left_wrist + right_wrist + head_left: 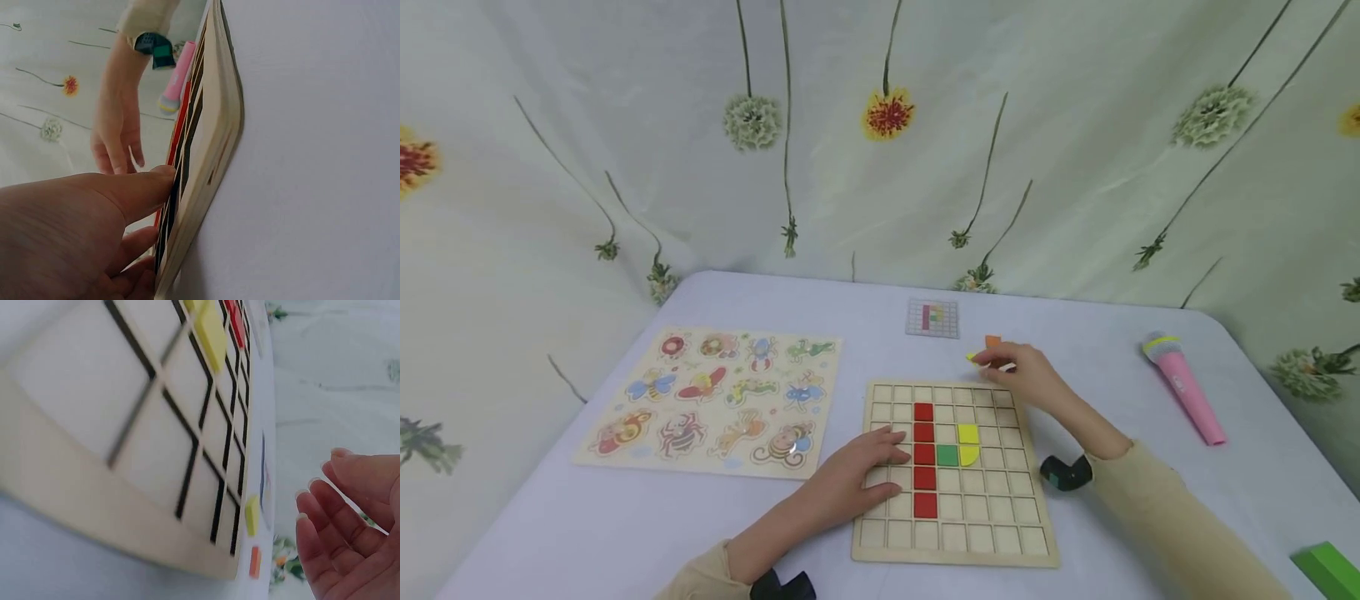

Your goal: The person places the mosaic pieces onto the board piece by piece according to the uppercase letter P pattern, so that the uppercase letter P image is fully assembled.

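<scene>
A wooden grid board (955, 557) lies in front of me. A column of red squares (923, 454) sits in its cells, with a green square (947, 455) and two yellow pieces (968, 434) to the right. My left hand (856, 477) rests on the board's left side, fingers spread; its thumb is at the frame in the left wrist view. Past the board's far right corner hovers my right hand (1026, 373), fingers loosely bent with nothing between them. Nearest to it on the table are a loose yellow piece (251, 515) and an orange piece (255, 562).
Behind the board lies a small pattern card (932, 318) with coloured cells. An insect puzzle board (707, 400) is at the left. On the right are a pink toy microphone (1191, 392) and a green block (1328, 568) near the edge. Flowered cloth hangs behind the table.
</scene>
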`<state>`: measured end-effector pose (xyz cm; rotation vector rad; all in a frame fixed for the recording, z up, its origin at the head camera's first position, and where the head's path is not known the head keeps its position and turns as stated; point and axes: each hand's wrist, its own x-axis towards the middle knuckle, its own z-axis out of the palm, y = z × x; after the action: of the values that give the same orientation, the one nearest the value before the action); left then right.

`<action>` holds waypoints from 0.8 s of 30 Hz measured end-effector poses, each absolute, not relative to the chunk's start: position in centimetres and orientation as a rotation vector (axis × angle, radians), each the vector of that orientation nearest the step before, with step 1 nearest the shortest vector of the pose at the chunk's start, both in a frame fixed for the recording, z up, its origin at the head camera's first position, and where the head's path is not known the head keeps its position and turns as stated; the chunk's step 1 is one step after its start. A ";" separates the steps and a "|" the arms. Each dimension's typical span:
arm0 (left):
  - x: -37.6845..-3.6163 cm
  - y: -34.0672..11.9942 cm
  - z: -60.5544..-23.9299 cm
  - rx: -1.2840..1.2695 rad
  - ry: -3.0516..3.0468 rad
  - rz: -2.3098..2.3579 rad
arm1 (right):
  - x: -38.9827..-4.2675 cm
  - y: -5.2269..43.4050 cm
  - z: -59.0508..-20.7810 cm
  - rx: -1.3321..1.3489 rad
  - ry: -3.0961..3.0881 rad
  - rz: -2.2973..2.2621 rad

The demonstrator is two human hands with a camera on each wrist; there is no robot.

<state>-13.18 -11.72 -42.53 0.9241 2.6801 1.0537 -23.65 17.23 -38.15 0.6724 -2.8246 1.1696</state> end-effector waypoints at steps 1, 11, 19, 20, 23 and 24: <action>-13.2 -11.8 -42.6 0.922 2.681 1.055 | -24.7 17.4 -38.3 0.614 -2.836 1.217; -13.0 -11.5 -42.9 0.981 2.657 1.074 | -28.5 18.4 -41.2 0.335 -2.917 1.436; -13.0 -11.8 -42.4 0.945 2.682 1.034 | -28.3 17.3 -41.1 0.560 -2.887 1.114; -13.0 -11.8 -42.4 0.938 2.681 1.037 | -28.4 17.3 -41.2 0.566 -2.878 1.114; -13.0 -11.8 -42.2 0.925 2.679 1.047 | -28.4 17.0 -41.2 0.588 -2.853 1.128; -13.0 -11.8 -42.2 0.924 2.680 1.049 | -28.3 17.0 -41.2 0.591 -2.845 1.135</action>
<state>-13.03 -11.83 -42.20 0.9240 2.6796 1.0487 -28.33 16.96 -41.17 0.5913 -2.8446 1.1350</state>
